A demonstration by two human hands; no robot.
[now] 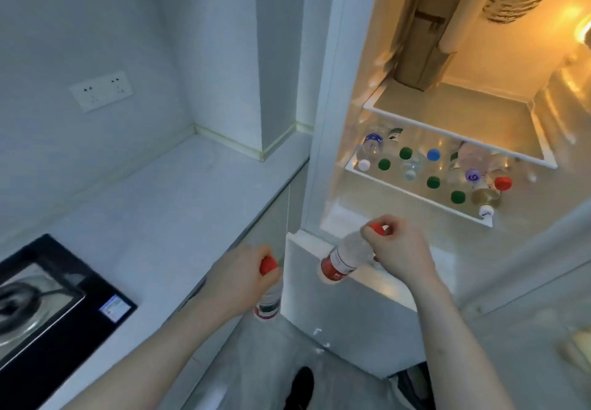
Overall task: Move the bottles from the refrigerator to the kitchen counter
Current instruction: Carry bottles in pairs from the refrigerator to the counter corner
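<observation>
The open white refrigerator (pixel 447 141) keeps more capped bottles on its lower shelf (pixel 415 197); the pale worktop (pixel 166 205) lies left. Each grip holds a clear red-capped plastic bottle by the neck, for carrying: left hand (pixel 238 277), left bottle (pixel 268 297); right hand (pixel 399 249), right bottle (pixel 345 257).

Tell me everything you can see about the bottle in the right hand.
The right-hand bottle is clear plastic with a red cap and a red-and-white label near its base. It hangs tilted, base down and leftward, in front of the open refrigerator's lower edge. The right hand pinches it at the cap; nothing else touches it.
</observation>
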